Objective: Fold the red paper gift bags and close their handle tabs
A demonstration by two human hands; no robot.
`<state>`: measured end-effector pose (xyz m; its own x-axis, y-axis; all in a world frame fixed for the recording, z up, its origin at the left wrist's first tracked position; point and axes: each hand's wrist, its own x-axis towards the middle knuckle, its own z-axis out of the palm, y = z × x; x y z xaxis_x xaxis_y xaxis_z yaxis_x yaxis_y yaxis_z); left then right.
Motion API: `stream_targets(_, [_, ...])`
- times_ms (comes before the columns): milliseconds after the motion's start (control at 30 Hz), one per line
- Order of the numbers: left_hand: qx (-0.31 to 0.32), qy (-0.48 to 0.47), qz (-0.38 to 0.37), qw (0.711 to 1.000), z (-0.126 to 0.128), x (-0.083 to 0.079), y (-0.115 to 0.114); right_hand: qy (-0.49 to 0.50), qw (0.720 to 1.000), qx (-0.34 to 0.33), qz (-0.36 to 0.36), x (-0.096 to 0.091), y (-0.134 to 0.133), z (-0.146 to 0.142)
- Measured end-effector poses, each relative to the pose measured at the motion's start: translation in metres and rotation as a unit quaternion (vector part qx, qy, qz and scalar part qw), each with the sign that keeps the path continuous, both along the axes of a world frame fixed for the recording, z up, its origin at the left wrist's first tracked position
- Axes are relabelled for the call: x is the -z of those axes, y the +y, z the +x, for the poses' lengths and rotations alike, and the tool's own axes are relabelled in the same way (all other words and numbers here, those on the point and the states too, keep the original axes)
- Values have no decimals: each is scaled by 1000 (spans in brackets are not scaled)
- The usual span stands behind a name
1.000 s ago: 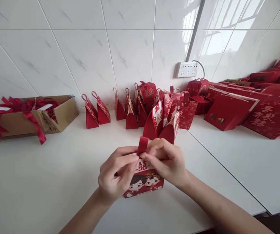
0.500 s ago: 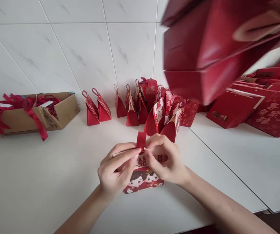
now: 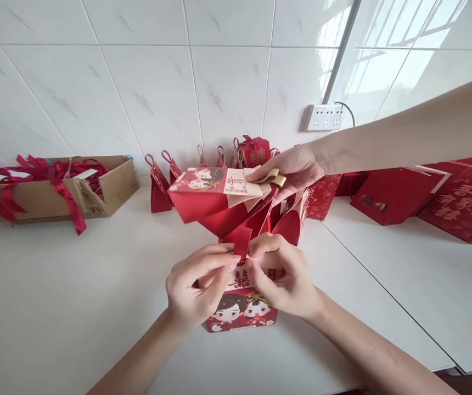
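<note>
White bench [image 3: 96,307] fills lower frame; cardboard carton [image 3: 40,207], mid-left, corrals loose ribbons [image 3: 71,207]. 2nd box [image 3: 203,200], mid-frame, is aloft, pinched up top by co-worker's hand [image 3: 297,170], prob. so it stays shut. Printed box [image 3: 242,314] stands lower ctr, bench taking its wt, so L hand [image 3: 198,277] + R hand [image 3: 283,274] can both grip red strap [image 3: 242,241] at its base, fingertips closed.

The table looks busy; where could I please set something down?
Free: left of the left hand, in front of the carton; right of the right hand, in front of the bags. Crowded: beyond both hands, where a co-worker's hand holds a box.
</note>
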<state>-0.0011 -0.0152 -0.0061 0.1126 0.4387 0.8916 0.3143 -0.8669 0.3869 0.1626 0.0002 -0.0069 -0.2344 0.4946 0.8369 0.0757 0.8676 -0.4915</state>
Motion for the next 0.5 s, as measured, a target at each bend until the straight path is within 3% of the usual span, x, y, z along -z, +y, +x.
stream_targets(500, [-38,16,44,998,-2,1,1,13,1000,-9,21,2,2,-2])
